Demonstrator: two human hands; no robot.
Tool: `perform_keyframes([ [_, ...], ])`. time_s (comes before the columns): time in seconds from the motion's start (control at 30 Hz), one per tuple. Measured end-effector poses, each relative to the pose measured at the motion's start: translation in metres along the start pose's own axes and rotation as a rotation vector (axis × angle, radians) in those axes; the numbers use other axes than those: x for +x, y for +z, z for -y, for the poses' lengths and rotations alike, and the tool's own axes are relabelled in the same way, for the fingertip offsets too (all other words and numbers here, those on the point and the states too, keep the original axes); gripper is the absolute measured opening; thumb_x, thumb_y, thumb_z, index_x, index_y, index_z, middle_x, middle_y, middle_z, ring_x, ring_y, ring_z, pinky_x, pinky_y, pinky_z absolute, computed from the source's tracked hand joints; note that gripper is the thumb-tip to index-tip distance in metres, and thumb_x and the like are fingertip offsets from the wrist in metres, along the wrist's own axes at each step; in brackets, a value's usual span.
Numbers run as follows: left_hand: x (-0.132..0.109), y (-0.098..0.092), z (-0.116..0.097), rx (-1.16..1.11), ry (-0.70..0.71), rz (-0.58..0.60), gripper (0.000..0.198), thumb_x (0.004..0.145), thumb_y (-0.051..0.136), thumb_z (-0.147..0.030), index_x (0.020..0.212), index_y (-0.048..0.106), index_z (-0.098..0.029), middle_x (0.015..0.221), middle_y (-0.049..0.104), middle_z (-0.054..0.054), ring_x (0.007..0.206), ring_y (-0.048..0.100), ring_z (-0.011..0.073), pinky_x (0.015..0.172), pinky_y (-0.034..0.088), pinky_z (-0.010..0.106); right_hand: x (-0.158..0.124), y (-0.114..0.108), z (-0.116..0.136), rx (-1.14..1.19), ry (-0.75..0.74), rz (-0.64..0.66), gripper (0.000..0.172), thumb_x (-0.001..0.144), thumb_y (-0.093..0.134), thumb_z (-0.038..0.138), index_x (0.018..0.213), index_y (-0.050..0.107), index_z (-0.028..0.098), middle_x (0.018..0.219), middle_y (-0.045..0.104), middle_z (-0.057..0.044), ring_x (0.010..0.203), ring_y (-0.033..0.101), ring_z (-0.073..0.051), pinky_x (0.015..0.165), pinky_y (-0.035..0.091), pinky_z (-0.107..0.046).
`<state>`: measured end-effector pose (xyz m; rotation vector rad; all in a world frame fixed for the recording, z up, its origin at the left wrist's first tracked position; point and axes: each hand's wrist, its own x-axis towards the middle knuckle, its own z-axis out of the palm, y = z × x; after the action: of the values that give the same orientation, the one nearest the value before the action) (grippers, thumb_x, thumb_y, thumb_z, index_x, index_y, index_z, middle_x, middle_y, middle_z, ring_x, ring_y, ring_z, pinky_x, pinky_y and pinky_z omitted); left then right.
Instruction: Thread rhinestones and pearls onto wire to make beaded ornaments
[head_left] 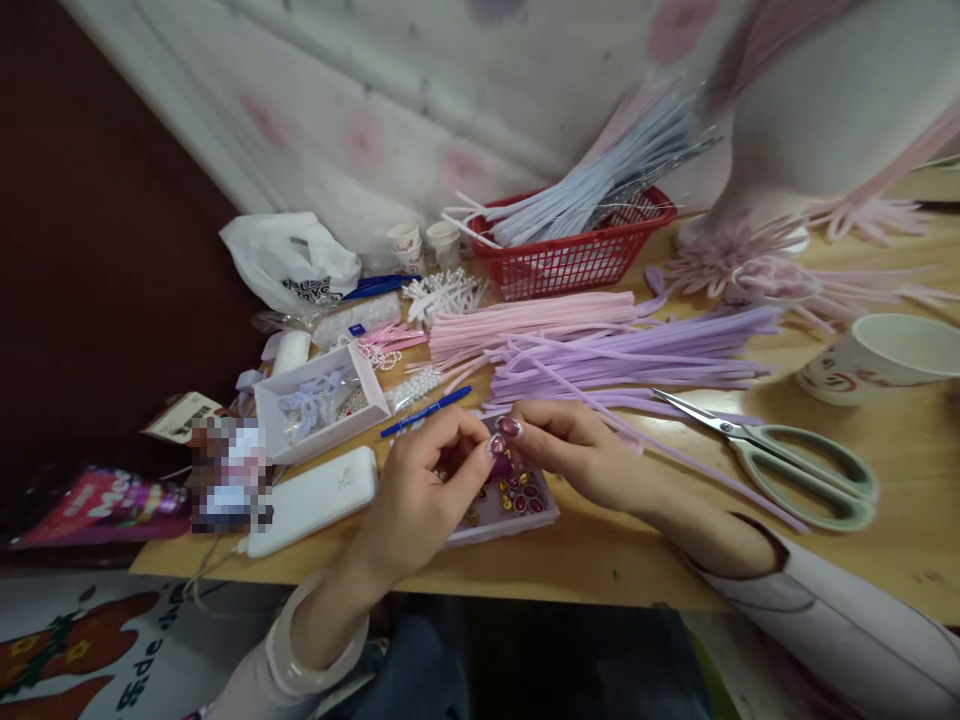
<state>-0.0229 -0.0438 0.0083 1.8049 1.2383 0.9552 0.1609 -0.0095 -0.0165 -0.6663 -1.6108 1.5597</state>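
Both hands meet over a small pale tray (551, 515) near the table's front edge. In the tray lie several dark red and gold gem-like pieces (521, 493). My left hand (427, 480) is closed in a pinch, thumb against the fingers. My right hand (574, 450) pinches just beside it, the two thumb tips almost touching. Whatever lies between the fingertips is too small or hidden to make out. Behind the hands a bundle of purple pipe cleaners (622, 350) is spread. A blue pen (427, 410) rests behind my left hand.
Green-handled scissors (802, 470) lie to the right, near a paper cup (877, 360). A red basket (577, 265) of pale blue pipe cleaners stands at the back, behind pink pipe cleaners (525, 325). At left are a white box (330, 430), a white power bank (315, 500) and a plastic bag (289, 260).
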Motion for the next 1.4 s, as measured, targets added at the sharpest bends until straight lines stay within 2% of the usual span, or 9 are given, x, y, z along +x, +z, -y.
perform_keyframes([
  [0.2,0.004,-0.002,-0.002,-0.194,-0.089,0.000,0.009,0.089,0.061,-0.021,0.080,0.060,-0.019,0.069,0.058,-0.005,0.060,0.052,0.0066,0.056,0.042,0.016,0.004,-0.008,0.003,0.312,0.324,0.191,0.040,0.086,0.064,0.052,0.070,0.049,0.018,0.050,0.034,0.010,0.040,0.021,-0.005,0.038,0.014,-0.020],
  [0.3,0.007,0.001,-0.003,-0.255,-0.120,0.010,0.006,0.087,0.063,-0.023,0.085,0.062,-0.018,0.077,0.067,-0.001,0.068,0.061,0.0100,0.060,0.046,0.018,0.002,-0.010,0.006,0.421,0.400,0.245,0.032,0.087,0.062,0.043,0.071,0.049,0.019,0.050,0.035,0.010,0.040,0.018,-0.004,0.036,0.012,-0.018],
  [0.43,0.008,0.005,-0.005,-0.297,-0.153,-0.006,0.009,0.086,0.066,-0.026,0.085,0.063,-0.017,0.070,0.066,-0.001,0.056,0.054,0.0089,0.052,0.042,0.019,0.001,-0.010,0.010,0.479,0.467,0.304,0.029,0.090,0.059,0.041,0.074,0.048,0.019,0.050,0.034,0.011,0.040,0.016,-0.004,0.036,0.011,-0.016],
  [0.67,0.007,0.000,0.001,-0.340,-0.161,-0.195,0.011,0.090,0.064,-0.027,0.086,0.058,-0.018,0.068,0.063,-0.004,0.058,0.058,0.0087,0.055,0.047,0.018,0.004,-0.010,0.003,0.528,0.446,0.307,0.033,0.093,0.050,0.049,0.096,0.059,0.017,0.063,0.053,0.005,0.036,0.025,-0.004,0.033,0.015,-0.018],
  [0.8,0.005,-0.002,0.006,-0.389,-0.180,-0.208,0.012,0.091,0.063,-0.028,0.089,0.058,-0.018,0.084,0.070,0.001,0.064,0.062,0.0097,0.057,0.050,0.020,0.004,-0.008,0.001,0.574,0.411,0.151,0.021,0.089,0.062,0.038,0.092,0.057,0.018,0.061,0.052,0.007,0.037,0.027,-0.003,0.035,0.014,-0.017],
  [0.9,0.003,-0.001,0.008,-0.443,-0.177,-0.228,0.013,0.091,0.064,-0.028,0.088,0.056,-0.018,0.092,0.072,0.003,0.064,0.064,0.0099,0.057,0.052,0.021,0.004,-0.007,0.001,0.557,0.378,0.114,0.022,0.087,0.064,0.037,0.092,0.059,0.016,0.061,0.053,0.006,0.038,0.031,-0.003,0.036,0.017,-0.017],
  [1.07,0.001,0.000,0.011,-0.497,-0.166,-0.262,0.016,0.086,0.071,-0.025,0.088,0.057,-0.018,0.083,0.072,0.000,0.064,0.067,0.0098,0.061,0.055,0.020,0.004,-0.004,-0.002,0.383,0.272,0.038,0.030,0.088,0.066,0.043,0.082,0.058,0.014,0.061,0.050,0.006,0.042,0.034,-0.003,0.040,0.023,-0.018],
  [1.2,0.002,0.000,0.012,-0.490,-0.167,-0.271,0.015,0.080,0.076,-0.020,0.086,0.063,-0.017,0.079,0.071,-0.001,0.065,0.066,0.0090,0.064,0.056,0.018,0.004,-0.003,-0.005,0.257,0.215,0.063,0.038,0.092,0.062,0.049,0.075,0.055,0.015,0.059,0.047,0.007,0.043,0.036,-0.003,0.041,0.026,-0.018],
  [1.4,0.002,0.001,0.007,-0.430,-0.139,-0.184,0.004,0.084,0.069,-0.017,0.086,0.067,-0.017,0.085,0.071,0.000,0.065,0.065,0.0088,0.064,0.055,0.018,0.003,0.000,-0.008,0.260,0.173,0.005,0.038,0.089,0.066,0.048,0.109,0.057,0.017,0.060,0.051,0.009,0.042,0.039,-0.005,0.039,0.028,-0.017],
])
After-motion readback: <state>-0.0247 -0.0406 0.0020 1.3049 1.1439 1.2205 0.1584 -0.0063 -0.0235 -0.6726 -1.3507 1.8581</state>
